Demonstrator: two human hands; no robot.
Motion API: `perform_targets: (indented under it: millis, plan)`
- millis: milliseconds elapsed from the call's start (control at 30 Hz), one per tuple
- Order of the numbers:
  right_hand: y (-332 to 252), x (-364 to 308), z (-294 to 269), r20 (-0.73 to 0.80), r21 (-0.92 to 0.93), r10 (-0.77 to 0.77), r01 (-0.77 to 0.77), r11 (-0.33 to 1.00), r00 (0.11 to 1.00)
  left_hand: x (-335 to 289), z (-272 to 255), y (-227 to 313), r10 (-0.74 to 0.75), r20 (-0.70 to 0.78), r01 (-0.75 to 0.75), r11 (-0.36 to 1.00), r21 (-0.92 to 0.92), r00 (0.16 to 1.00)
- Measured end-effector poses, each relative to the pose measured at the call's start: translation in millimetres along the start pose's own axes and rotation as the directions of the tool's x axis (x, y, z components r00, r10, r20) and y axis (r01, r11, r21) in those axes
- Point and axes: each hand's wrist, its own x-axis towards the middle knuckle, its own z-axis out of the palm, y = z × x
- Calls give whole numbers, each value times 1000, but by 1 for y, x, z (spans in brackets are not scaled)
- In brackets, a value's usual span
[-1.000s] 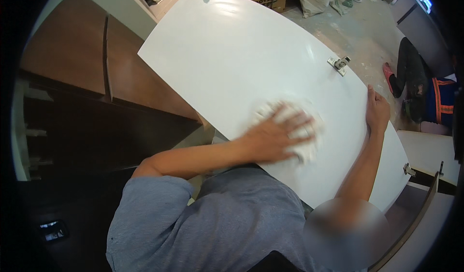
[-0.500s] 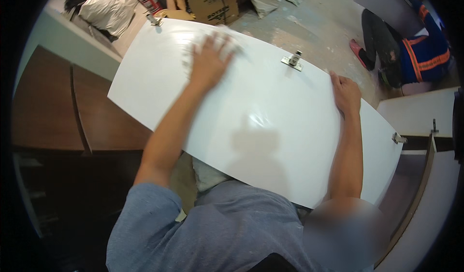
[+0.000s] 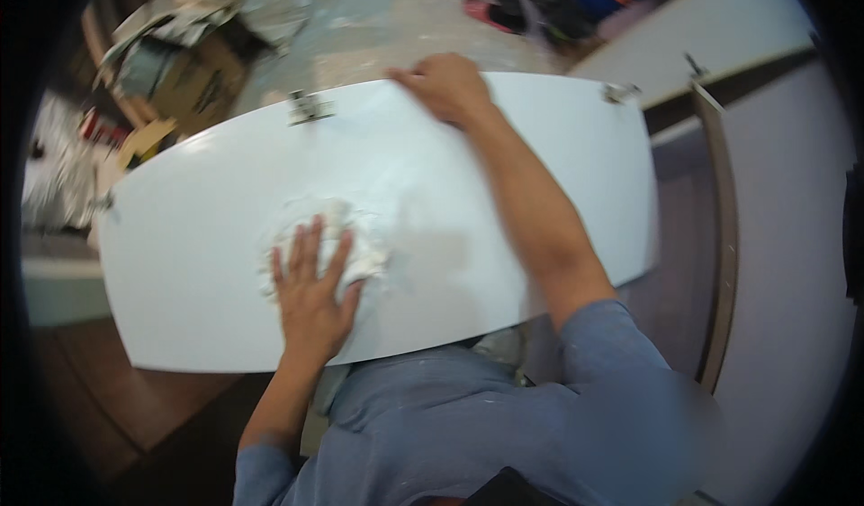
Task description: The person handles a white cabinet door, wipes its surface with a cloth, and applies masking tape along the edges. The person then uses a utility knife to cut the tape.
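A white cabinet door point(image 3: 198, 299) lies across my lap, with metal hinges point(image 3: 309, 107) along its far edge. My left hand point(image 3: 313, 295) is flat on it with the fingers spread, pressing a crumpled white cloth point(image 3: 367, 259) against the glossy face. The cloth is left of the door's middle, partly hidden under the palm and fingers. At the far edge, right of the middle hinge, my right hand point(image 3: 447, 88) is closed over the rim. Its fingertips are hidden beyond the edge.
A cardboard box point(image 3: 200, 83) and plastic sheeting point(image 3: 279, 7) lie on the floor at the far left, near a red fire extinguisher point(image 3: 101, 130). Another person's dark-trousered legs point(image 3: 531, 2) are at the top. Pale panels point(image 3: 792, 164) stand at the right.
My left hand and the cloth have moved from near the door's far edge toward its near side. The view has turned right, so the door lies more level. My right hand still grips the far edge.
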Motion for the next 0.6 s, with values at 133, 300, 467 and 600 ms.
perform_targets:
  millis: [133,300,467,600]
  plan:
    - [7,6,-5,62,50,61,-64,997,996,11,-4,-10,-82,-20,82,996,33,996]
    - [7,9,-11,36,45,26,-27,999,999,48,-27,-61,-166,-290,177,984,13,942]
    - [-5,9,-12,65,51,63,-67,996,996,110,-48,-126,-280,-379,273,959,-74,882]
    - [-11,10,-15,115,53,102,-109,993,988,185,-60,-166,-121,-493,101,993,-67,861]
